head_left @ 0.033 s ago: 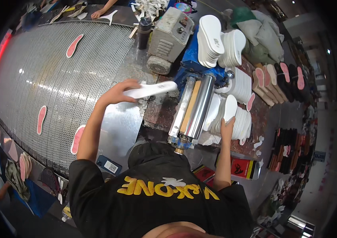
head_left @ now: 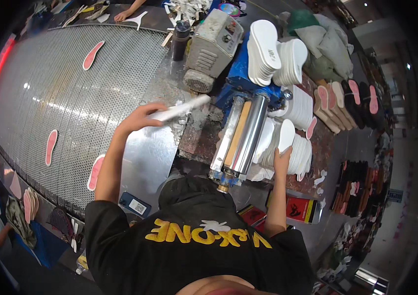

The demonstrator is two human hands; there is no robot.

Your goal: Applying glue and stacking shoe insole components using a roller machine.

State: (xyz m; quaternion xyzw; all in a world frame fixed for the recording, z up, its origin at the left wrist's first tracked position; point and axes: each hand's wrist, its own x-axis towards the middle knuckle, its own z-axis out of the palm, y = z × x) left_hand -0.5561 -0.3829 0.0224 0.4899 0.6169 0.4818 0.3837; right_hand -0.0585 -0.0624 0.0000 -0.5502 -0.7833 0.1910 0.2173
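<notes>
My left hand [head_left: 140,118] is closed on one end of a white insole [head_left: 182,108], held between thumb and fingers. The insole is tilted nearly edge-on and blurred, between the mesh conveyor [head_left: 71,103] and the roller machine [head_left: 248,132]. At the right of the rollers, my right hand [head_left: 282,160] grips the near end of another white insole [head_left: 286,133]. That insole lies against a row of stacked white insoles [head_left: 300,155]. Taller piles of white insoles [head_left: 264,49] stand on the blue top of the machine.
Pink-faced insoles [head_left: 51,147] lie apart on the conveyor. A grey motor housing [head_left: 214,44] and a dark bottle [head_left: 180,42] stand behind the rollers. Near my left forearm lies a phone [head_left: 135,204]. Another person's hand [head_left: 123,15] is at the far edge.
My left hand has moved slightly left, and its insole has turned from showing its face to nearly edge-on. My right hand stays at the same insole.
</notes>
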